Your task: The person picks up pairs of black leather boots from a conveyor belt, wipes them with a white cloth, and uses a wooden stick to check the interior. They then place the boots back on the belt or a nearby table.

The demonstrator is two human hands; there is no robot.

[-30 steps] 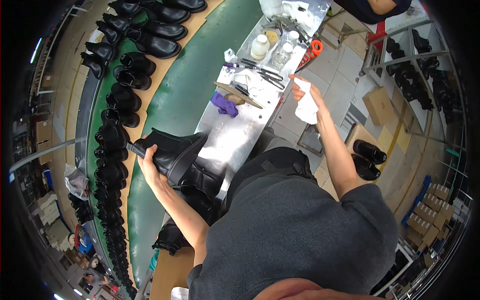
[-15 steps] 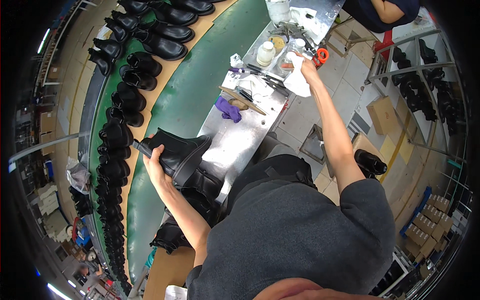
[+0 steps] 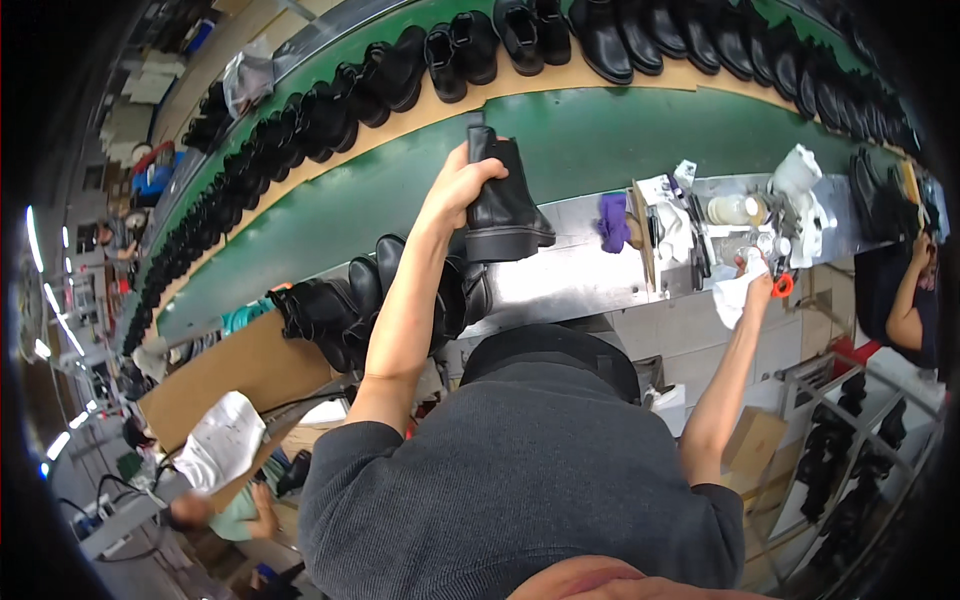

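Metal bench [image 3: 583, 282], left fingers [image 3: 488, 169] wrapped round a black boot [image 3: 503, 208], right fingers [image 3: 743, 262] pinching a white cloth [image 3: 732, 299]

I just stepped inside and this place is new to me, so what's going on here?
A person has a black boot in the left-hand fingers, gripped by its upper part. The right-hand fingers hold a white cloth or tissue close to clear bottles on a metal bench; whether they touch one is hard to tell. A long row of black footwear lines the far side of the green surface.
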